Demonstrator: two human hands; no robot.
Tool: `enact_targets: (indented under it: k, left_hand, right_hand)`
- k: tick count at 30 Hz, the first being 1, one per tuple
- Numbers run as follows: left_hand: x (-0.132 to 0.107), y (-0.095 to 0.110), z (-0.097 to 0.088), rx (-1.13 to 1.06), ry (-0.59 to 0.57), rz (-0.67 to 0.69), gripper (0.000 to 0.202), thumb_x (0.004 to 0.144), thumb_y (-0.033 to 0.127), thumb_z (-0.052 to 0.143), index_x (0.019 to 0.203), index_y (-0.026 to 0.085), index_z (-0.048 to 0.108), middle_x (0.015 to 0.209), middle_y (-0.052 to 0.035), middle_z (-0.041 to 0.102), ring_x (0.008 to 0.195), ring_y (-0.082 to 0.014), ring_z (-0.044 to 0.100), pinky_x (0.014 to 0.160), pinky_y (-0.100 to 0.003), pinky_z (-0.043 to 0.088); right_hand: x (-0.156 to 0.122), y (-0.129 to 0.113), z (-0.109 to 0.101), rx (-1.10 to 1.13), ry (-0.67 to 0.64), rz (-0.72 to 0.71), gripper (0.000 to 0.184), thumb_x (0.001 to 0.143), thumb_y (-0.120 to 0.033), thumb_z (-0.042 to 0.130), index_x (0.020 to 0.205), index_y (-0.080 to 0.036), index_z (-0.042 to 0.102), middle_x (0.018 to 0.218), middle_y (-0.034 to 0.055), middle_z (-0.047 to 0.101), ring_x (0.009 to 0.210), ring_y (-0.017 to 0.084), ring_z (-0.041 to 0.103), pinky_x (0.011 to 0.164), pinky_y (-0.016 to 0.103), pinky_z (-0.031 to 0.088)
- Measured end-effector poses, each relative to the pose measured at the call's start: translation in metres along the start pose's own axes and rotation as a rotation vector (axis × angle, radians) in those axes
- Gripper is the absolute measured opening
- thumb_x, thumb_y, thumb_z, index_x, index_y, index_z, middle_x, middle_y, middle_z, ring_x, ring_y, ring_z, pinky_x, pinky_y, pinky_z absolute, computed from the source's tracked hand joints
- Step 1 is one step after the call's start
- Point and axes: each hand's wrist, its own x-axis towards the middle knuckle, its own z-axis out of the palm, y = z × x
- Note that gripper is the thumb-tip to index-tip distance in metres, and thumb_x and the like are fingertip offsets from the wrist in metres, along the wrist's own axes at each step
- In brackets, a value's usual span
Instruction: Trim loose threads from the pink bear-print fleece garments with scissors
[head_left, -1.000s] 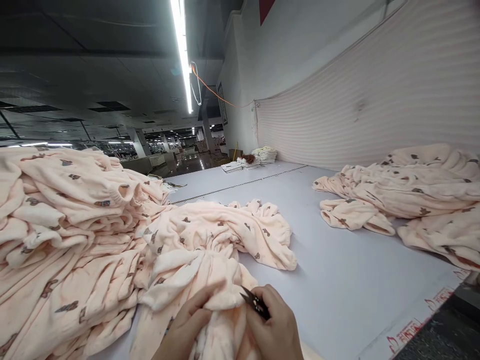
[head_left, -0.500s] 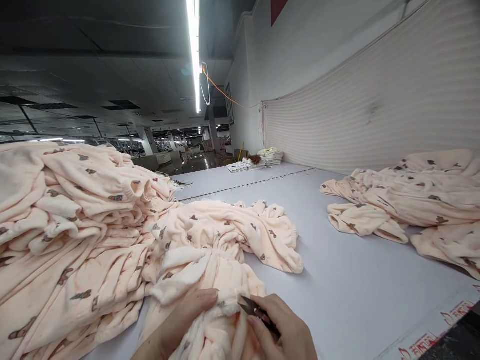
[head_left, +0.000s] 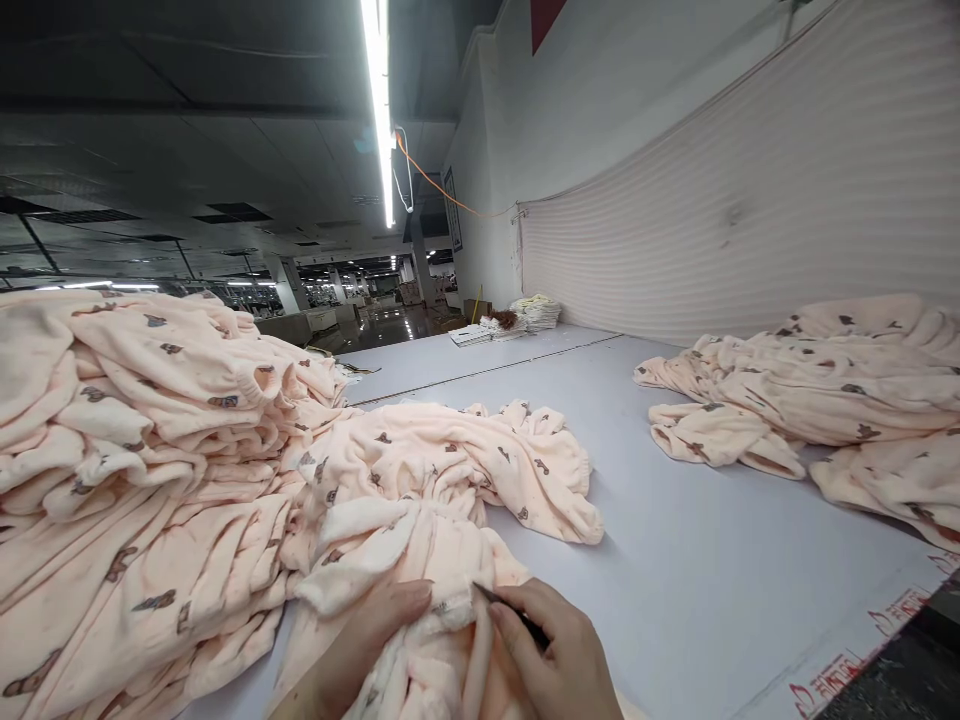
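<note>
A pale pink fleece garment (head_left: 431, 555) with small brown printed figures lies bunched in front of me. My left hand (head_left: 367, 640) is closed on it, the thumb lying along a seam beside a small whitish tag (head_left: 441, 606). In my right hand (head_left: 562, 655) I hold dark thread snips (head_left: 489, 595). Their pointed tip touches or nearly touches the fabric just right of the tag, and the blades look closed together. The fingers of my left hand are partly hidden by the cloth.
A tall heap of similar pink garments (head_left: 172, 430) rises on the left. More garments (head_left: 810, 400) lie on the right of the pale table (head_left: 675, 580). Stacked white folded pieces (head_left: 536, 313) sit at the far end, near the wall. A tube light (head_left: 379, 110) hangs overhead.
The snips' blades were apart and now look closed together. My right hand has shifted slightly left. My left hand keeps its hold on the garment, and the view has turned a little.
</note>
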Motion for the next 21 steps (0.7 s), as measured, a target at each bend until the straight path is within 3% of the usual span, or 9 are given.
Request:
enact_targets:
  k: [4,9,13,21]
  left_hand:
    - [0.000,0.001,0.006,-0.088,-0.062,-0.005,0.033,0.074,0.038,0.057,0.086,0.013,0.075,0.097,-0.0109,0.074,0.112,-0.0329,0.057,0.106,-0.047,0.032]
    - [0.001,0.005,0.004,0.218,0.057,-0.015,0.038,0.063,0.050,0.066,0.078,0.016,0.074,0.085,-0.0088,0.074,0.101,-0.0332,0.060,0.095,-0.045,0.042]
    - [-0.001,0.008,0.001,0.250,0.063,-0.030,0.039,0.061,0.053,0.067,0.075,0.017,0.074,0.082,-0.0082,0.074,0.099,-0.0324,0.060,0.092,-0.043,0.043]
    - [0.001,0.001,0.004,0.252,0.041,0.001,0.038,0.069,0.052,0.064,0.078,0.016,0.073,0.080,-0.0071,0.072,0.092,-0.0295,0.061,0.084,-0.040,0.047]
  right_hand:
    - [-0.001,0.002,0.002,0.013,0.042,-0.071,0.022,0.086,-0.039,0.054,0.096,-0.027,0.069,0.087,0.0018,0.070,0.078,0.017,0.066,0.069,0.021,0.049]
    - [-0.004,-0.009,-0.001,-0.287,0.058,-0.201,0.021,0.086,-0.036,0.052,0.098,-0.028,0.066,0.082,0.0018,0.070,0.067,0.018,0.065,0.059,0.025,0.045]
    - [-0.001,-0.016,-0.006,-0.408,-0.003,-0.273,0.021,0.084,-0.033,0.057,0.102,-0.027,0.066,0.081,0.0003,0.070,0.063,0.018,0.064,0.056,0.025,0.043]
    - [-0.003,-0.016,0.001,-0.252,0.004,-0.203,0.025,0.085,-0.031,0.054,0.106,-0.028,0.066,0.087,0.0017,0.070,0.073,0.019,0.065,0.062,0.025,0.045]
